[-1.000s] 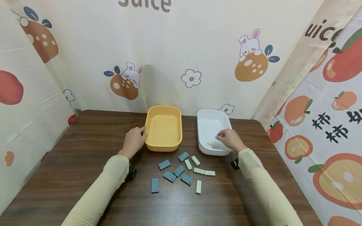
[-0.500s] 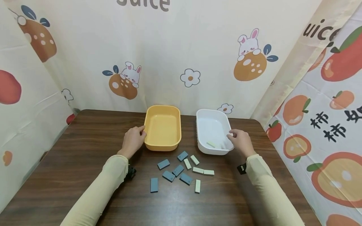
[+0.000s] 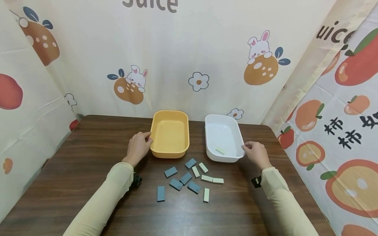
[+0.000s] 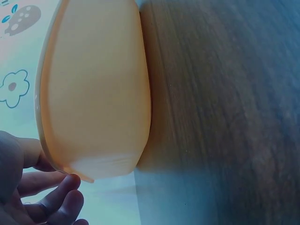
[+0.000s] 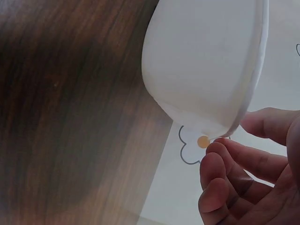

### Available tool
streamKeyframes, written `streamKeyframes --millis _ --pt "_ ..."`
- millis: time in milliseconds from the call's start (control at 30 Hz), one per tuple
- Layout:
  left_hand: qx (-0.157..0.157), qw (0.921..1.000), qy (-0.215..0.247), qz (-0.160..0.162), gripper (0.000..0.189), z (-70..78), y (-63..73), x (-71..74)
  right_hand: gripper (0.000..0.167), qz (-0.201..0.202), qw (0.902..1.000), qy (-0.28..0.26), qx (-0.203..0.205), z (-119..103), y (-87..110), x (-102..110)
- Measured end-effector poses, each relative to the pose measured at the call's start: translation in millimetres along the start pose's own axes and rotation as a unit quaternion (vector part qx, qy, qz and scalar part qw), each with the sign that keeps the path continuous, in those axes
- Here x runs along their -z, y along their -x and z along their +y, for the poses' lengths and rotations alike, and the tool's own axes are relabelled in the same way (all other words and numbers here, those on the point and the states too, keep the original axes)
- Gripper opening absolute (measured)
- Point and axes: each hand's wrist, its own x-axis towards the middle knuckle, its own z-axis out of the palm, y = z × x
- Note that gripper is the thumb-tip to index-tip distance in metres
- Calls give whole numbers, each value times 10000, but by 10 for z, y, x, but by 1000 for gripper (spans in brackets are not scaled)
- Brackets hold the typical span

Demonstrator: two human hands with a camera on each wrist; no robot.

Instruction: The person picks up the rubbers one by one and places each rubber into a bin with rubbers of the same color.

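My left hand (image 3: 138, 149) pinches the left rim of a yellow plastic bin (image 3: 170, 136); in the left wrist view its thumb and fingers (image 4: 70, 183) meet at the rim. To the right stands a white plastic bin (image 3: 223, 136). Its right rim sits between the thumb and index finger of my right hand (image 3: 256, 153), and the right wrist view shows the other fingers (image 5: 214, 193) curled below. Inside the white bin lies one pale green block (image 3: 220, 151). Nothing lies in the yellow bin.
Several blue-grey blocks (image 3: 194, 187) and several pale green blocks (image 3: 206, 195) lie scattered on the dark wooden table (image 3: 189, 219) in front of the bins. A printed curtain (image 3: 171, 65) hangs behind the table's back edge.
My right hand has moved from above the inside of the white bin out to its right rim and taken hold there. A pale green block has come to rest inside. The left hand stays put.
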Motion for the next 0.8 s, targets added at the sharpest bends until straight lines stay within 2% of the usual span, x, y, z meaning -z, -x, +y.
streamKeyframes --millis 467,633,800 --pt "-100 9998 150 37 33 12 59 43 40 -156 9998 -72 -34 59 27 -54" --pt "-165 9997 163 105 32 45 83 63 41 -168 9998 -109 -48 69 28 -82" --pt "-316 9993 200 22 31 101 129 84 43 -212 9996 -161 -59 69 44 -95"
